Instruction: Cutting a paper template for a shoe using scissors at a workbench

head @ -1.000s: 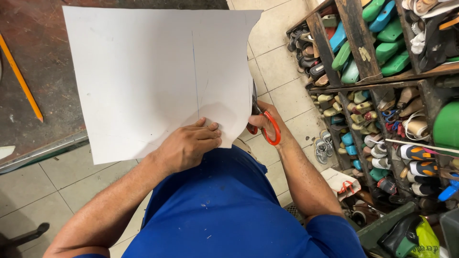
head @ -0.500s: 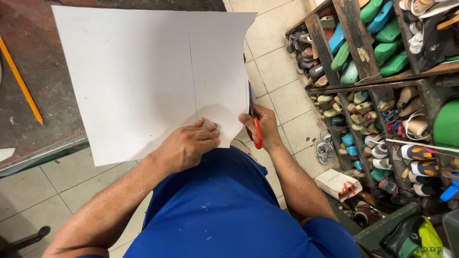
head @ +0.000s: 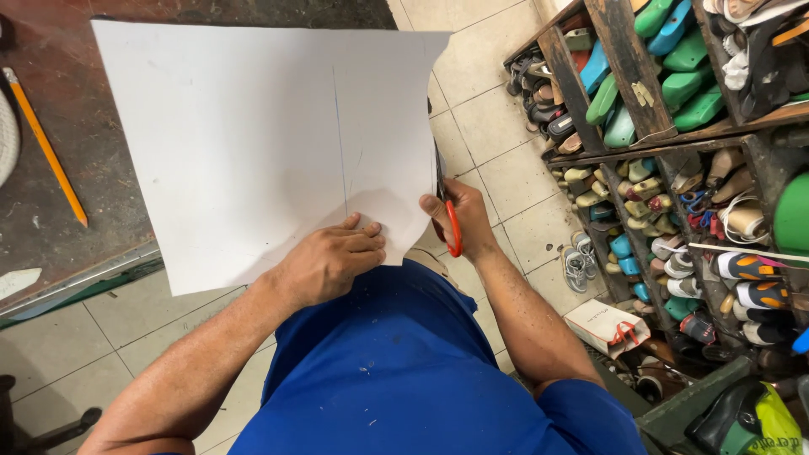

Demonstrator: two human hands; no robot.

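I'm looking straight down at a cutting job in mid-stroke. My left hand (head: 329, 263) lies flat on the near edge of a large white sheet of paper (head: 244, 143), fingers spread, pinning it; that grip holds nothing, it only presses. My right hand (head: 462, 221) is closed around the red handles of a pair of scissors (head: 450, 221), and the blades run up along the right edge of the sheet, mostly hidden behind the paper, so I cannot tell how far apart they are. The sheet hangs half over the dark surface (head: 59, 126) and half over my lap, with a thin pencil line drawn down its middle and a curved right edge.

As I judge it, the cut is partway along that right side. The next move calls for feeding the blades forward while the left hand steadies or turns the sheet so it stays taut and doesn't fold.

Around me: a yellow pencil (head: 46, 147) lies on the surface, well apart from the paper. To the right, wooden shelves (head: 628, 72) crowded with shoe forms and footwear stand close to my right elbow, so there is little swing room there. A small box (head: 608, 324) sits on the tiled floor (head: 497, 93).
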